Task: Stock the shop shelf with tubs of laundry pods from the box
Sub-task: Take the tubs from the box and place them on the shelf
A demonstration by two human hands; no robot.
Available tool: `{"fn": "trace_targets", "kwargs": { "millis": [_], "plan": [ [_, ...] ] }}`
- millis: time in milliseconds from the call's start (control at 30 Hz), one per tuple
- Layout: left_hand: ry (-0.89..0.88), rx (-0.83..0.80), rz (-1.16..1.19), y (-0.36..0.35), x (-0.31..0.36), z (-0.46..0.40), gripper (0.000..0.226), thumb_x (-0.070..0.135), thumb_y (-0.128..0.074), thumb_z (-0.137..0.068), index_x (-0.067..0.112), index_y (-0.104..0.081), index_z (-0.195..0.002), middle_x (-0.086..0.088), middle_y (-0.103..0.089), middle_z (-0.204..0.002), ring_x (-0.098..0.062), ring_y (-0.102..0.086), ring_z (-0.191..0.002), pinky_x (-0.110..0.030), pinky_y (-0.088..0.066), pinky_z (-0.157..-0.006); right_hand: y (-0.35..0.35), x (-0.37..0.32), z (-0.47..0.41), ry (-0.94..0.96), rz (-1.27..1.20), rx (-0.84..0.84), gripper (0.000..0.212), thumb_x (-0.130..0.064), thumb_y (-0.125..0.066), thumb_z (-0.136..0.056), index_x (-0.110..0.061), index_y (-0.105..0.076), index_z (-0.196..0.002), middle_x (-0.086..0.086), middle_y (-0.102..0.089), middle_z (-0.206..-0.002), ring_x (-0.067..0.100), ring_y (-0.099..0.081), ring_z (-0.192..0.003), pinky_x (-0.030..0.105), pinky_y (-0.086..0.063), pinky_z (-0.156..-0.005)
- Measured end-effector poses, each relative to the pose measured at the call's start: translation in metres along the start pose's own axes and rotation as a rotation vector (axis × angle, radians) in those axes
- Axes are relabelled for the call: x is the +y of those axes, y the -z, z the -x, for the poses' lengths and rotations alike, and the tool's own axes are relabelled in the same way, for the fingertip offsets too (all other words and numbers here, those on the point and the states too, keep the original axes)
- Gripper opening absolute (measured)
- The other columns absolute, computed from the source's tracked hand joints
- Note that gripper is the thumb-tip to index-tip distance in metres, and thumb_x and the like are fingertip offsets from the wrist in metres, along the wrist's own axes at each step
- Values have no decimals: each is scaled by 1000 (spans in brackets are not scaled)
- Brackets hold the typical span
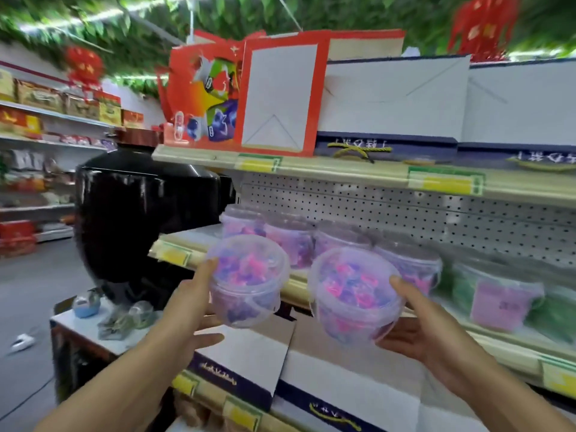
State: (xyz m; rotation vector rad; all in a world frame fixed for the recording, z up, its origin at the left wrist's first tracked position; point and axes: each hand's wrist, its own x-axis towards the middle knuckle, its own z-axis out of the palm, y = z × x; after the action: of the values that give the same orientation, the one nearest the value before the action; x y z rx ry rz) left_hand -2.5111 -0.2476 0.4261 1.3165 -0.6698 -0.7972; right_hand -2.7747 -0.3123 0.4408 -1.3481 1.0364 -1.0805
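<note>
I hold two clear tubs of pink and purple laundry pods in front of the middle shelf [174, 249]. My left hand [199, 304] grips the left tub [247, 280], thumb on its rim and fingers under it. My right hand [414, 322] grips the right tub [355, 294] the same way. Both tubs tilt toward me and hang in the air just before the shelf edge. Several like tubs [293, 241] stand in a row on the shelf behind them. The box is not in view.
A large black glossy jar [134, 219] stands left of the shelf on a low white table [90, 328]. Green tubs [505, 294] with a purple label sit further right on the shelf. Gift bags [280, 95] fill the upper shelf. White boxes [249, 353] lie below.
</note>
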Motion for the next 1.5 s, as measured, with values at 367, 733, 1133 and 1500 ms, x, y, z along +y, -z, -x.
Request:
{"fn": "trace_targets", "kwargs": {
  "millis": [367,733,1133,1500],
  "plan": [
    [-36,-111,-22,46,46,-110,37,60,-45,-86,27,-50,-102,-14,-61,-96,-26,-61,-87,-41,-49,-76,-82,-35,-58,47,-66,70,32,-39,-53,-89,-11,-64,-100,27,-70,-90,37,-66,-87,41,-54,-79],
    [23,-92,34,34,78,-148,60,62,-47,-85,12,-54,-116,-12,-58,-86,-25,-58,-76,-34,-50,-64,-120,-61,-99,41,-252,68,33,-43,-56,-88,-19,-58,-111,13,-64,-100,32,-62,-100,47,-51,-90],
    [100,-214,28,-3,103,-207,71,71,-44,-81,16,-51,-126,-5,-60,-105,-25,-60,-81,-37,-49,-73,-147,-81,-134,-62,-219,108,46,-45,-53,-91,-15,-52,-125,12,-49,-134,35,-50,-120,47,-45,-99],
    [-518,-46,-697,-4,65,-247,76,51,-75,-68,12,-46,-126,-7,-53,-124,-26,-55,-109,-42,-48,-90,-159,-52,-150,410,1118,606,53,-41,-65,-84,-8,-37,-115,13,-53,-118,32,-51,-110,37,-42,-81]
  ]
}}
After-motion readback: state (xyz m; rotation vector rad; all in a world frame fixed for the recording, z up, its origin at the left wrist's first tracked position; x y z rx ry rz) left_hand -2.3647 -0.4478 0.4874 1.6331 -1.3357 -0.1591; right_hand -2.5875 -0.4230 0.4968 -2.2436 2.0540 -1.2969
